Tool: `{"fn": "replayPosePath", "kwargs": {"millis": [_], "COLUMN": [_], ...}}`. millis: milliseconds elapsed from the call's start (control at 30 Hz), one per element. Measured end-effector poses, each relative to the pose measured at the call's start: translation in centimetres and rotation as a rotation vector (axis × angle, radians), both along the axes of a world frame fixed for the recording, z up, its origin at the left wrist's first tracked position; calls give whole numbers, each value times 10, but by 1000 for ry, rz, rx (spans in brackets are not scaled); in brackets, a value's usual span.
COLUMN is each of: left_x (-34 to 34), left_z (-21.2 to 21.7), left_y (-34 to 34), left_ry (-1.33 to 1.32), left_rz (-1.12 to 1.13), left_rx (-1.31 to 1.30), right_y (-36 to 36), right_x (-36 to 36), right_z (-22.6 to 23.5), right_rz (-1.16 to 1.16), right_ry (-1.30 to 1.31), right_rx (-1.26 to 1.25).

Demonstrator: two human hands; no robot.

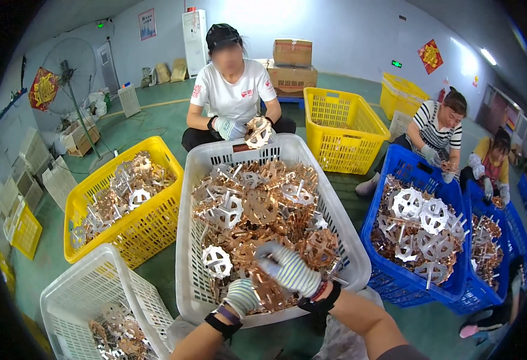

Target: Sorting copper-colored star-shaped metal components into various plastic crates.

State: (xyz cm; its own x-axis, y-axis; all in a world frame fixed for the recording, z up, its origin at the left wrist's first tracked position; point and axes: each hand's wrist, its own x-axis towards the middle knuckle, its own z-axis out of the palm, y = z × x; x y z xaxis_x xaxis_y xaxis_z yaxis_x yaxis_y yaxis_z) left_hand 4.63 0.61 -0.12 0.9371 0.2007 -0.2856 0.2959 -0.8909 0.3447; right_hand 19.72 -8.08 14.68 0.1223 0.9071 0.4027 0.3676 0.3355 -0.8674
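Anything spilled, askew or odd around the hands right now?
Nothing clearly stands out. The metal parts are jumbled, but lie inside the white crate, with the left hand and right hand among them. The lower-left crate looks tilted, though the fisheye view may cause that.

Left hand (243, 295) nearer, right hand (292, 270) farther forward

The head-worn fisheye looks down across the central crate (357, 264).
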Motion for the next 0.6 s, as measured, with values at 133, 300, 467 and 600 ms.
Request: {"fn": "replayPosePath", "kwargs": {"millis": [133,300,467,600], "left_x": [-12,-22,-13,-24], "left_z": [16,-40,36,73], "left_y": [-27,-9,-24,4], "left_ry": [-167,-460,-306,-433], "left_rz": [-324,601,928,395], "left_rx": [70,-1420,-1967,-734], "right_y": [-9,-18,-14,-29], "right_x": [-21,-31,-29,-42], "right_z": [-5,17,-3,9], "right_rz": [49,183,193,262], "right_ry": [-148,-478,-423,538], "right_rx": [80,40,-119,-290]}}
